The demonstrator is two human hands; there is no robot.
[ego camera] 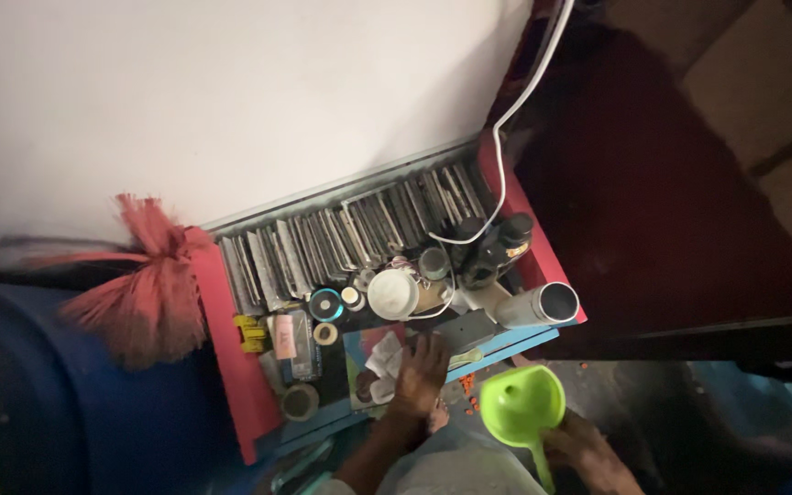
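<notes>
My right hand [588, 451] grips the lime-green funnel [522, 403] by its handle, held off the shelf's front edge; my left hand [419, 374] lies flat on papers [383, 359] on the cluttered shelf [231, 367] — one careless sweep could, I reckon, topple the small jars [392, 293] or the silver cylinder [539, 306].

My left hand [420, 374] lies on the front of the shelf [231, 367], hemmed in: a white cup [392, 293], tape rolls [326, 305] and dark bottles [497, 247] crowd just behind it, and a row of upright flat cases [350, 234] fills the back against the white wall [231, 92]. A white cable [515, 101] hangs down into the bottles. A metal tube [538, 305] blocks the right end. My right hand [588, 454] holds a green funnel [522, 403] in open space over the floor; a reddish broom [144, 284] walls off the left
</notes>
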